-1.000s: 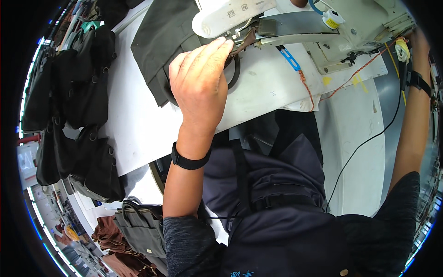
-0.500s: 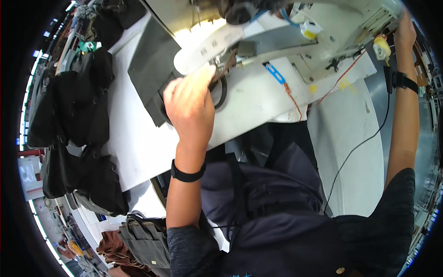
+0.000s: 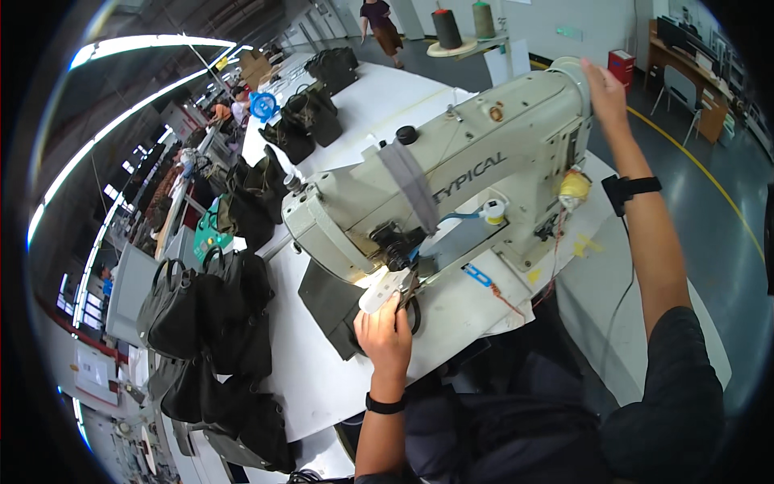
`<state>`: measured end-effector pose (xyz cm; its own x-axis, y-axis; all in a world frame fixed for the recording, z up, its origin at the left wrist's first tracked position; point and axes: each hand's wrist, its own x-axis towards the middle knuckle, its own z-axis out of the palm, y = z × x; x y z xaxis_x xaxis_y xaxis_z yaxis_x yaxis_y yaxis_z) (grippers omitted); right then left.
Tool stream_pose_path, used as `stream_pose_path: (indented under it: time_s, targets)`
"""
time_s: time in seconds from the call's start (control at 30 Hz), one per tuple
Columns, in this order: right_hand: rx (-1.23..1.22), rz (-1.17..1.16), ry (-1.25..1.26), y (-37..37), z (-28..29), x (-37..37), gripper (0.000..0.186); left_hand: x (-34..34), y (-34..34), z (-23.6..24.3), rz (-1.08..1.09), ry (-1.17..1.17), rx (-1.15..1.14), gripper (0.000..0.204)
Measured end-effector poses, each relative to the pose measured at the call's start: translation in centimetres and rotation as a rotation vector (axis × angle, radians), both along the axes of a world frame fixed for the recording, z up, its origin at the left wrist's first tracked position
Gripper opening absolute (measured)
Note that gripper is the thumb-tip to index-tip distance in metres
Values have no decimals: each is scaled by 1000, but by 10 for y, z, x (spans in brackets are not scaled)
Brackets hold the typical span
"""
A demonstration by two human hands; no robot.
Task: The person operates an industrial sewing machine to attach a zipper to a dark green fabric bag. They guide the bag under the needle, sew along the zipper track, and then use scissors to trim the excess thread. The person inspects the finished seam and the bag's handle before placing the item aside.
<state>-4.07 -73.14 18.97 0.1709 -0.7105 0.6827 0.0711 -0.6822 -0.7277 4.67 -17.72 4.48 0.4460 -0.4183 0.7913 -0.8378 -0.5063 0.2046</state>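
Observation:
A large grey-green sewing machine [image 3: 492, 153] stands on a white table. My right hand [image 3: 606, 95] is up at its right end, fingers curled over the rim of the handwheel [image 3: 571, 69]. My left hand [image 3: 384, 337] is below the needle area, fingers bent and closed beside a white elongated fixture [image 3: 382, 292]; what they grip is mostly hidden. A dark loop, like a bag handle [image 3: 416, 316], curves out just right of that hand. A flat dark grey-green panel [image 3: 329, 305] lies on the table left of it.
Dark bags [image 3: 211, 310] are heaped along the table's left side, with more bags [image 3: 310, 113] farther back. A blue thread snipper [image 3: 477, 275] on an orange cord lies right of my left hand. Thread cones [image 3: 446, 28] stand behind the machine. A person [image 3: 379, 28] is in the far background.
The view has tilted up, bringing the whole machine and room into sight. My left hand stays by the needle area, and my right hand is still at the machine's right end.

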Motion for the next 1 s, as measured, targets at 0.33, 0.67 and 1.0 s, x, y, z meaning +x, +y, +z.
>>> stream_pose_path:
  time_s: [0.33, 0.67, 1.0]
  targets:
    - [-61, 18, -340, 111, -9, -73, 31, 1, 1, 6, -11, -32, -48, 16]
    - [248, 750, 278, 364, -120, -15, 22, 3, 8, -4, -51, 5, -6, 29]
    - [386, 970, 335, 391, -98, 44, 24, 12, 24, -10, -108, 13, 34, 40]
